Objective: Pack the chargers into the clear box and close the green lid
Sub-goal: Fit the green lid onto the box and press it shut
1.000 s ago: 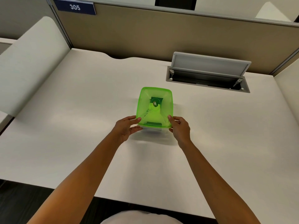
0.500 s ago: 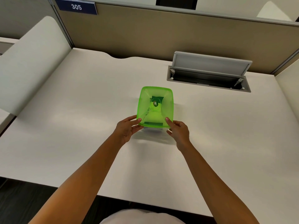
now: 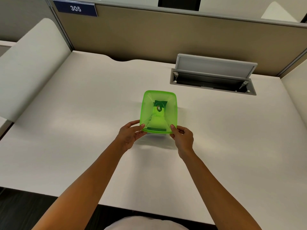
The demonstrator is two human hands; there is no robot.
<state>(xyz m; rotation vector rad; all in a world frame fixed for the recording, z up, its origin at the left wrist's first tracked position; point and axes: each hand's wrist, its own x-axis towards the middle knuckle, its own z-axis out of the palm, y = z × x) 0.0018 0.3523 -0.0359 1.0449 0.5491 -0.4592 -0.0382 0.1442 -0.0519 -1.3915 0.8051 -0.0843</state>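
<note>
A translucent green lid (image 3: 159,112) lies on top of the clear box, whose near wall (image 3: 155,134) shows just below the lid's front edge. The box stands in the middle of the white desk (image 3: 66,130). My left hand (image 3: 130,135) pinches the lid's near left corner, thumb on top. My right hand (image 3: 182,136) pinches the near right corner the same way. Through the lid I make out pale shapes and a dark label; the chargers cannot be told apart.
An open grey cable hatch (image 3: 213,75) is set into the desk at the back right. Beige partition walls (image 3: 149,35) close off the back and sides. A blue plate reading 305 (image 3: 75,8) hangs top left. The desk's front edge runs near my body.
Both hands have stayed on the lid's near corners. My right thumb has crept slightly inward along the front edge. The box has not moved.
</note>
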